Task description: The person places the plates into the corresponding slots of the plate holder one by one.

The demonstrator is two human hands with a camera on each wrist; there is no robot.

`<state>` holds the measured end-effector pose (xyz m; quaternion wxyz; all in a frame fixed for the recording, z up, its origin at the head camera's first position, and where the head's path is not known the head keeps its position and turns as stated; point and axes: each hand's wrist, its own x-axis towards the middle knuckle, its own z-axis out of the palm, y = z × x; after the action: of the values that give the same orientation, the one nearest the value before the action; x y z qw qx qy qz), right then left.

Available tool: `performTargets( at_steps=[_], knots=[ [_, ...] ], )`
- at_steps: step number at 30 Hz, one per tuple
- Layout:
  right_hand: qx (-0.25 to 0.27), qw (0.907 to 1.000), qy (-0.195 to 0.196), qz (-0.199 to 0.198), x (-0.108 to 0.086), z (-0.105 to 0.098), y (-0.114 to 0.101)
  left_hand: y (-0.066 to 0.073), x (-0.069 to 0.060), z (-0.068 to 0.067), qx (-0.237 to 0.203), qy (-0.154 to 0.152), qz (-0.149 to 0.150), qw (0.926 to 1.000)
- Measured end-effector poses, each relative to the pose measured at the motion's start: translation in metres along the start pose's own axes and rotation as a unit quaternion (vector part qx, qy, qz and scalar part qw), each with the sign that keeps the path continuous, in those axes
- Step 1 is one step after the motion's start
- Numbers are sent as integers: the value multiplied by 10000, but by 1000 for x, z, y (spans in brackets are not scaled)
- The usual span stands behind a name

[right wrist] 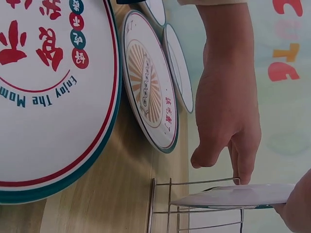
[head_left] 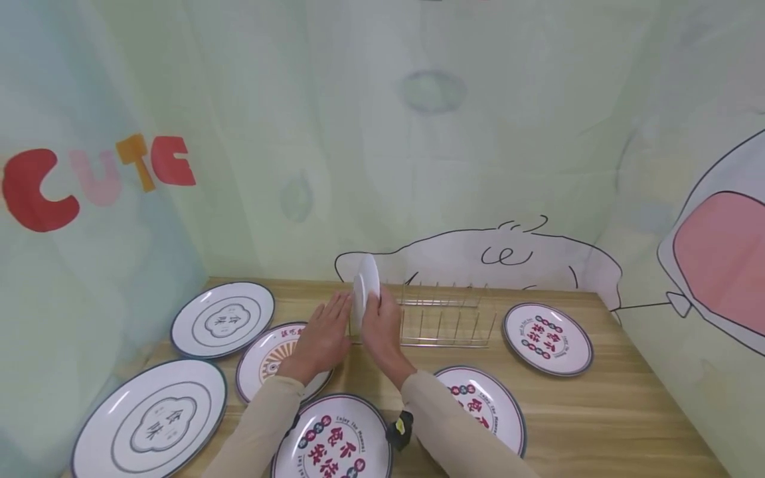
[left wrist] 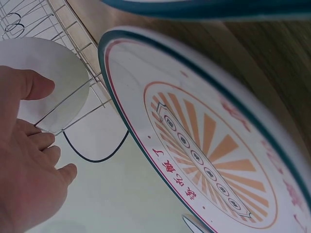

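A white plate stands on edge at the left end of a metal wire dish rack. My right hand holds it from the right, thumb at its near edge. On the plate's left side is my left hand, its fingers extended. In the right wrist view, the left fingertips reach the rack's end wire beside the plate. The left wrist view shows the left hand with loosely bent fingers near the plate's pale face. Part of the right hand shows at that view's edge.
Flat on the wooden table lie a sunburst-pattern plate, two plates with grey emblems at left, and red-lettered plates at the front, under the right forearm and at right. A printed curtain hangs behind.
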<state>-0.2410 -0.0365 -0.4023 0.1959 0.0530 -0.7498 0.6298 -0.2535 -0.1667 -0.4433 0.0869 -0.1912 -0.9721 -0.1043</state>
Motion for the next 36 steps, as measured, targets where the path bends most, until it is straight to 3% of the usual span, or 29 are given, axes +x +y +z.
performTargets(
  at_steps=[8,12,21,28,36],
  knots=[
    [108,9994,-209,247,8,10,2,0,0,1,34,-36,-15,10000],
    [44,9996,-133,251,11,13,2,1,1,0,75,16,5,10000],
    [262,9972,-158,685,20,12,9,4,2,0,-15,-54,11,10000],
    [382,9967,-146,695,25,10,11,5,4,-4,-43,-54,-52,10000],
    [600,9936,-578,759,23,10,11,2,1,-3,-147,-142,-195,9996]
  ],
)
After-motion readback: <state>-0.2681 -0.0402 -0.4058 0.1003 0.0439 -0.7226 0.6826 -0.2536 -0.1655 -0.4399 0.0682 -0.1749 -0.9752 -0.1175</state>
